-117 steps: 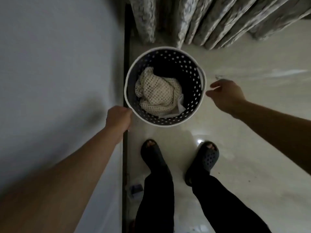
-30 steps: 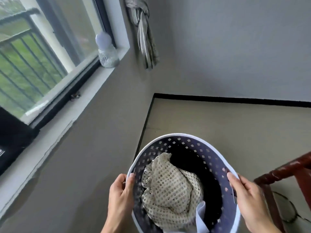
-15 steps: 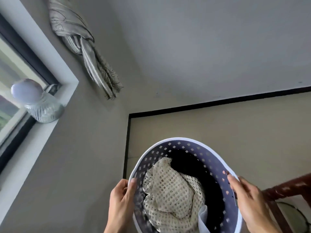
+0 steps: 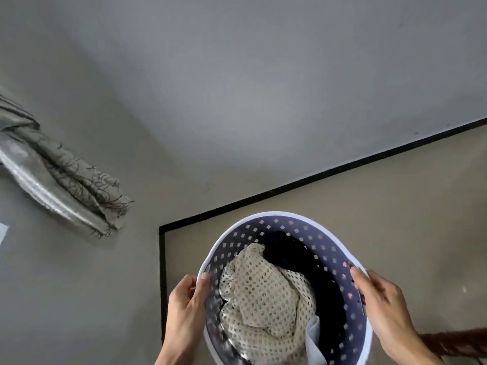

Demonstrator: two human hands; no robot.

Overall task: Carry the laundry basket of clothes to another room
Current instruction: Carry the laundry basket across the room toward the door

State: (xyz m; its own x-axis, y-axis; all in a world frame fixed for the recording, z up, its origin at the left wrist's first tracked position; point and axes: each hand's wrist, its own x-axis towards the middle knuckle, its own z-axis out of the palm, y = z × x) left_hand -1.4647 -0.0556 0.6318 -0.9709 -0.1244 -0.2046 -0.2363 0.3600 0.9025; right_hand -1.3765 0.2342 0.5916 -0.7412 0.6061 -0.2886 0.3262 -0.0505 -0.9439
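Basket carrying is under way: the round, perforated, dark-walled plastic laundry basket with a white rim [image 4: 279,216] is held off the floor in front of the body, low in the view, over a beige floor [image 4: 395,212] edged by a black skirting line [image 4: 316,176]. The left hand [image 4: 184,306] is closed over the left rim, thumb hooked inside, fingers wrapped outside. The right hand [image 4: 384,304] is closed on the right rim by what looks like a handle slot, fingers curled over the edge. Inside lie a cream open-knit garment [image 4: 261,293], a dark garment [image 4: 316,275] behind it and a pale cloth [image 4: 313,341] at the near wall. A knotted grey curtain [image 4: 60,185] hangs on the left wall, well apart. For a clean carry, the rim is best kept level with both grips opposite each other, so the load stays put. A reddish-brown wooden piece [image 4: 453,341] sits near the right wrist; it should be given clearance during the turn.
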